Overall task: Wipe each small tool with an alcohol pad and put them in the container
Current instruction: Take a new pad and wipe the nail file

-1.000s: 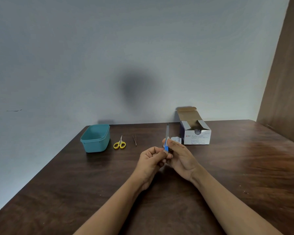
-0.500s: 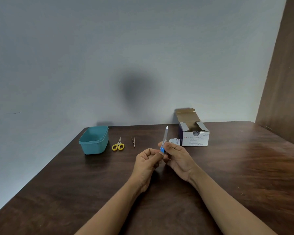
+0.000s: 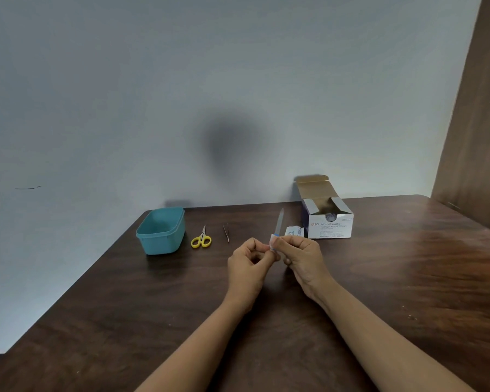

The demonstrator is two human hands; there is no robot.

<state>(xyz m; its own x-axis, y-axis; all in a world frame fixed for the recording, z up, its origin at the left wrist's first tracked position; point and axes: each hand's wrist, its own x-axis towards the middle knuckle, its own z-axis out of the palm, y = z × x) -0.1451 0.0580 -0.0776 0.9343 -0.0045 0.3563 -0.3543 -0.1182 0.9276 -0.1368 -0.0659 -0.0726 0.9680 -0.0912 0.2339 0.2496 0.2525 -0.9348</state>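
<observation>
Dim, even light — a soft round shadow on the wall [image 3: 232, 142]; edges bend, slight blur.

Desk [image 3: 408, 278]: dark brown, streaked wood grain, redder sheen toward 3 o'clock. Container [image 3: 161, 239], 10 o'clock: plain teal. Scissors [image 3: 201, 239]: yellow handles, silver blades. Tweezers [image 3: 226, 232]: dark metal. File [image 3: 279, 222]: grey blade, blue handle. Pad [image 3: 272, 244]: white. Wrapper [image 3: 294, 231]: white, blue print. Box [image 3: 330, 229], 1 o'clock: white front, dark lettering, navy side, brown cardboard inside. Wall [image 3: 153, 94]: pale grey.
</observation>
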